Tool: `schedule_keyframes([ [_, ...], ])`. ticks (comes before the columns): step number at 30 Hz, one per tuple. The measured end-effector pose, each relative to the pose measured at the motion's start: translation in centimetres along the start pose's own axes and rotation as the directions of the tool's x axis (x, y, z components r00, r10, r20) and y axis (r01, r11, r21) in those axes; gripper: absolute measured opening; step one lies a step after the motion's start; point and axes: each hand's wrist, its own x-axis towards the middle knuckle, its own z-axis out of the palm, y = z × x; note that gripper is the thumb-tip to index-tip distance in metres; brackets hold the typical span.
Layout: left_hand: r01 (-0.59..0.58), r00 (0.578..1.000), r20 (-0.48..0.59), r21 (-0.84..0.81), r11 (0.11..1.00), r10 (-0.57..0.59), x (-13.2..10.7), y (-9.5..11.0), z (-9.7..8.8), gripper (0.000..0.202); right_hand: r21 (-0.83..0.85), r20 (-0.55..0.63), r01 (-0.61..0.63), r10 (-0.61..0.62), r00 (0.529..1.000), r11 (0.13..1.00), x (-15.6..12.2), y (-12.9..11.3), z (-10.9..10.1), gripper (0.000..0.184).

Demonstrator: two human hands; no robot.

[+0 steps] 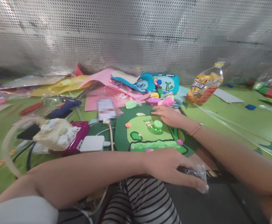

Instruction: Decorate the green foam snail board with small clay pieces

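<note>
A green paper picture (123,140) lies in front of me, with a green clay snail (156,127) on its light middle and a green clay strip (154,146) along its near side. My left hand (168,166) reaches across the picture's near edge. Between its thumb and fingers is a clear plastic wrapper (200,172) with something dark in it. My right hand (169,116) lies at the picture's far right part, fingers stretched out. Its fingertips are close to a pink clay lump (167,102) in plastic.
A tilted plastic bottle (204,84) stands back right. Blue pictures (170,83) and coloured paper sheets lie at the back by the perforated metal wall (126,37). To the left are a magenta box (81,132), a white charger (92,143), cables and a blue glue gun (66,107).
</note>
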Motion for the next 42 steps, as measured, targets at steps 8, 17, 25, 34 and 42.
schedule_keyframes([
  [8, -0.075, 0.997, -0.037, -0.026, 0.997, 0.074, 0.0, -0.4, 0.2, 0.032, -0.098, 0.060, 0.040, -0.034, 0.998, 0.994, -0.2, -0.6, 0.0, 0.045],
  [17, -0.067, 0.997, -0.026, -0.018, 0.998, 0.067, 0.0, -0.3, 0.2, 0.032, -0.188, 0.030, 0.006, -0.001, 1.000, 0.982, 0.0, -0.5, -0.3, 0.046],
  [25, -0.018, 1.000, -0.003, 0.026, 0.999, 0.018, -0.1, 0.0, 0.1, 0.035, -0.102, 0.041, -0.004, 0.008, 0.999, 0.995, 0.4, -0.1, 0.2, 0.053],
  [34, -0.036, 0.999, -0.022, 0.016, 0.999, 0.036, 0.0, -0.1, 0.1, 0.033, -0.048, 0.052, -0.034, 0.037, 0.998, 0.998, 0.4, 0.4, 0.5, 0.051],
  [42, -0.013, 1.000, -0.009, 0.011, 1.000, 0.013, 0.0, 0.0, 0.0, 0.034, 0.090, -0.014, -0.071, 0.073, 0.997, 0.993, 0.4, 0.5, 1.0, 0.050],
])
